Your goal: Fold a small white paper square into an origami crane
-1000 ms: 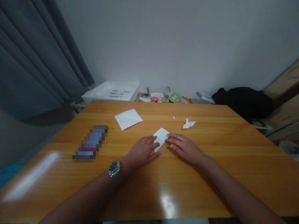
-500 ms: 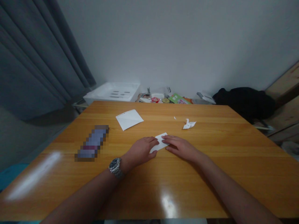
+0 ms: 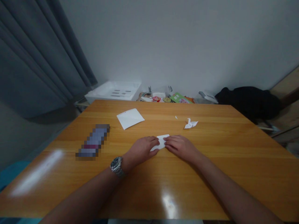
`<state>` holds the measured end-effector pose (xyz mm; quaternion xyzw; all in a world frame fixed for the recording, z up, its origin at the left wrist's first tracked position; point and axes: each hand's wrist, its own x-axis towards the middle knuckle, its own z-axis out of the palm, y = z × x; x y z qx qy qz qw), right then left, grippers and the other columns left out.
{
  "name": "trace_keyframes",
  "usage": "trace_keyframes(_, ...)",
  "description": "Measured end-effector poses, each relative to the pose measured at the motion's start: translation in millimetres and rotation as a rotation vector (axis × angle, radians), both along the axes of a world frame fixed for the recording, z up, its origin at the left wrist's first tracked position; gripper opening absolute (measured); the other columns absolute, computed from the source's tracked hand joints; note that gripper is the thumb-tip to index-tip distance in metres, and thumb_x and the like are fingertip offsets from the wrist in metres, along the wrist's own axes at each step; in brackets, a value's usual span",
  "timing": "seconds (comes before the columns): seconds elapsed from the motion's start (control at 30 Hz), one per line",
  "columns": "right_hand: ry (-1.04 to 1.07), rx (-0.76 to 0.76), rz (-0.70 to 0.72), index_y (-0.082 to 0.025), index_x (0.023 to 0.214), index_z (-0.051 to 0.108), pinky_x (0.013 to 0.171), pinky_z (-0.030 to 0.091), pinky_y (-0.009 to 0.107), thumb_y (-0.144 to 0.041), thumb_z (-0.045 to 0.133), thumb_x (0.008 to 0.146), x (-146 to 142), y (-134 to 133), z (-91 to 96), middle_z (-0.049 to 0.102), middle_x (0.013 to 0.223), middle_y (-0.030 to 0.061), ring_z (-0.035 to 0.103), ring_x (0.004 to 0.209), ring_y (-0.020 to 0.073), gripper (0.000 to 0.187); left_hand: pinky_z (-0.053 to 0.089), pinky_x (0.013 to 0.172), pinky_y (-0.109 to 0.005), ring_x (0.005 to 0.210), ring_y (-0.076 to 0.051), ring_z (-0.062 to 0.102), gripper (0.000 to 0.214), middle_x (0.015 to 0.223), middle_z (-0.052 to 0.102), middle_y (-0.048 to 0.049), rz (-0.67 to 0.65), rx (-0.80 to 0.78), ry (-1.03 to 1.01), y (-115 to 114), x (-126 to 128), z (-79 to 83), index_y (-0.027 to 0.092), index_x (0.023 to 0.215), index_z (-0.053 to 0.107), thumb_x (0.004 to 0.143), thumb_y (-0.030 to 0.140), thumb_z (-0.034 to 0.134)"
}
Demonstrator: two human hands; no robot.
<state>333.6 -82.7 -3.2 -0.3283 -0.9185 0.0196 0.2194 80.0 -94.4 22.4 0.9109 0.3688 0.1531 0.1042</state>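
Observation:
A small folded piece of white paper [image 3: 162, 142] lies on the wooden table in front of me, between both hands. My left hand [image 3: 145, 150], with a metal watch [image 3: 116, 166] on its wrist, holds the paper's left end, fingertips on top and thumb at the near edge. On the other side, my right hand [image 3: 178, 146] grips the right end with its fingers close together. Both ends of the paper are partly hidden under the fingers. Beyond my right hand stands a white paper crane [image 3: 191, 123], and a tiny paper scrap [image 3: 176, 117] lies left of it.
A white sheet [image 3: 130, 119] with a perforated edge lies at the far left of the table [image 3: 198, 186]. Nearer on the left is a blurred-out phone-like object [image 3: 94, 141]. Behind the table are a white plastic tray [image 3: 114, 90], a green booklet [image 3: 179, 98] and dark cloth [image 3: 247, 102].
My right fingers have shifted from over the paper's top to its right end, and the paper has turned slightly. My left hand stays nearly in place. The view has moved a little.

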Motion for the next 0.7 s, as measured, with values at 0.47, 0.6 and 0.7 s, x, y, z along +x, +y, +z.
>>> trace_keyframes(0.47, 0.260, -0.171, -0.102, -0.022, 0.106, 0.068, 0.090, 0.050, 0.037, -0.034, 0.057, 0.098, -3, -12, 14.5, 0.072, 0.106, 0.0079, 0.066, 0.100, 0.0232, 0.018, 0.049, 0.076, -0.029, 0.088, -0.019, 0.064, 0.026, 0.097, 0.068, -0.0059, 0.075, 0.092, -0.019, -2, 2, 20.7, 0.019, 0.101, 0.067, 0.103, 0.030, 0.044)
trace_keyframes(0.6, 0.397, -0.296, -0.158, -0.021, 0.102, 0.068, 0.082, 0.051, 0.032, -0.034, 0.050, 0.101, -6, -14, 19.4, 0.071, 0.097, 0.0063, 0.066, 0.091, 0.0203, 0.022, 0.050, 0.076, -0.030, 0.085, -0.018, 0.063, 0.027, 0.094, 0.068, -0.0048, 0.111, 0.157, -0.111, -2, 1, 20.5, 0.020, 0.109, 0.066, 0.105, 0.033, 0.042)
trace_keyframes(0.7, 0.462, -0.352, -0.241, -0.021, 0.110, 0.068, 0.086, 0.051, 0.034, -0.033, 0.055, 0.098, -8, -11, 15.2, 0.073, 0.107, 0.0068, 0.067, 0.096, 0.0220, 0.022, 0.051, 0.087, -0.035, 0.098, -0.021, 0.063, 0.029, 0.108, 0.067, -0.0085, 0.112, 0.232, -0.149, 0, 1, 19.5, 0.019, 0.124, 0.060, 0.104, 0.032, 0.044)
